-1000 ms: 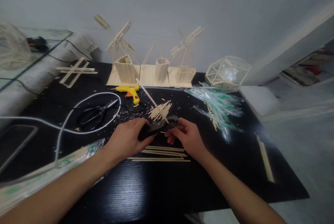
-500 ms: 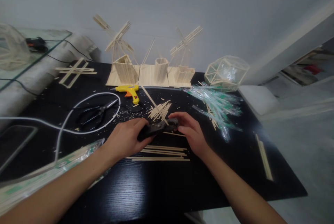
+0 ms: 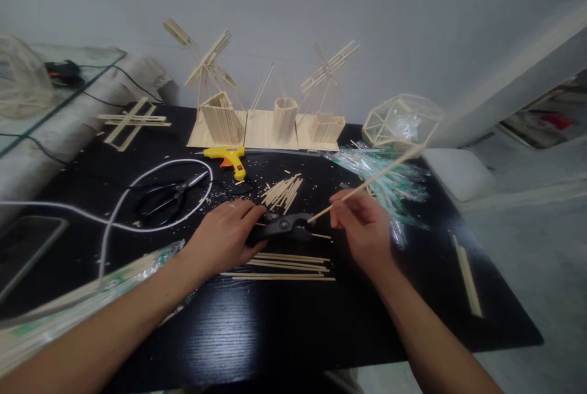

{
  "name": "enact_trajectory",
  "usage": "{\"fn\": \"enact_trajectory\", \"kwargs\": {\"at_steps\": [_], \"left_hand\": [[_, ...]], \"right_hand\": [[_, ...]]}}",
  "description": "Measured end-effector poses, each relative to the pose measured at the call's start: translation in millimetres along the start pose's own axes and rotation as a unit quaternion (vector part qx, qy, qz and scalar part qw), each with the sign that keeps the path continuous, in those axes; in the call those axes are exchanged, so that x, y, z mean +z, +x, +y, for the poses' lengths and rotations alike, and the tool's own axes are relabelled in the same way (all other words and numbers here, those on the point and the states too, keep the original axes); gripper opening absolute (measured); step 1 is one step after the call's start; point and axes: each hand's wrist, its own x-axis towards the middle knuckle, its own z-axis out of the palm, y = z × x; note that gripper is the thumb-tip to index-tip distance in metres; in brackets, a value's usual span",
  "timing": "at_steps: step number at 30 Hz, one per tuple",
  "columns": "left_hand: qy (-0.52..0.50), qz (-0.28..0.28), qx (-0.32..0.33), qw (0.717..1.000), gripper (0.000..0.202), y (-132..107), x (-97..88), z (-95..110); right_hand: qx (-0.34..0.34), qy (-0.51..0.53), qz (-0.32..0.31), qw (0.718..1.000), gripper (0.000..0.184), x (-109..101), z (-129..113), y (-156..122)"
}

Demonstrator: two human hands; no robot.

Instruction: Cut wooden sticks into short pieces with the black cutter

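Note:
My left hand is closed round the handles of black cutting pliers that rest on the black table. Their jaws point right. My right hand pinches a long thin wooden stick that slants up to the right, with its lower end close to the pliers' jaws. Several long sticks lie flat just in front of the pliers. A small heap of short cut sticks lies just behind them.
At the back stand stick windmill models on wooden bases, with a yellow glue gun in front. Black scissors and a white cable lie left. Clear wrappers and a stick polyhedron are right; packaged sticks lie front left.
My right hand has left the pliers and moved right, taking the long stick with it; the stick swung from leaning back-left to slanting up to the right. My left hand stays on the pliers.

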Motion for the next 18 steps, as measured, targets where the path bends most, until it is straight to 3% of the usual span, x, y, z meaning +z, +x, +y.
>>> {"fn": "enact_trajectory", "kwargs": {"at_steps": [3,6,9,11,14,18], "left_hand": [[-0.046,0.039,-0.109,0.992,0.039,3.6,-0.4,-3.8],[-0.165,0.108,-0.22,0.955,0.042,6.8,-2.0,-8.1],[-0.259,0.157,-0.257,0.918,0.036,7.8,-4.2,-11.9],[-0.281,0.172,-0.255,0.909,0.03,6.9,-5.6,-12.7],[-0.268,0.186,-0.227,0.918,0.028,4.2,-8.3,-10.5],[-0.195,0.142,-0.163,0.957,0.031,1.3,-12.5,-3.8]], "right_hand": [[-0.045,-0.01,0.028,0.999,0.007,-2.7,-1.9,1.5],[-0.105,-0.11,-0.014,0.988,0.015,1.8,-3.2,-4.0],[-0.189,-0.161,-0.078,0.965,0.032,8.1,-1.3,-12.0],[-0.207,-0.156,-0.115,0.959,0.039,11.2,-0.3,-15.3],[-0.14,-0.12,-0.139,0.973,0.038,14.3,-2.7,-16.3],[-0.017,-0.025,-0.095,0.995,0.01,19.8,-6.7,-16.9]]}}
